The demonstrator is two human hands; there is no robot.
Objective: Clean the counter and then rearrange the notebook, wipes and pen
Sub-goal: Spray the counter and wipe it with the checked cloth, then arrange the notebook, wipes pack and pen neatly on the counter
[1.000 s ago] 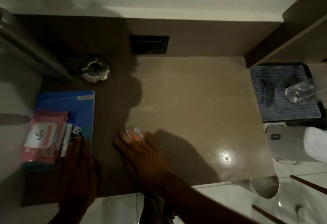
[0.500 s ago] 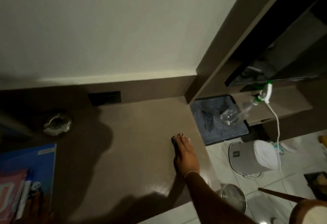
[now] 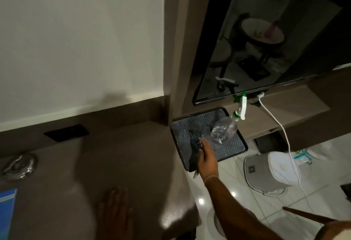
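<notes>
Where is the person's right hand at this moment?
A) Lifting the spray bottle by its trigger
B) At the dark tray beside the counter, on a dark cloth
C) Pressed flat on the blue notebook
B: the right hand reaches over the tray, fingers closed on the dark cloth, while the spray bottle lies untouched beside it.

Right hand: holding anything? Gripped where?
Right hand grips a dark cloth near its upper end over the tray; left hand lies flat, empty.

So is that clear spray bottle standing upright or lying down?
Lying down. The spray bottle rests tipped on the dark tray, its green-and-white nozzle pointing up toward the screen's edge.
</notes>
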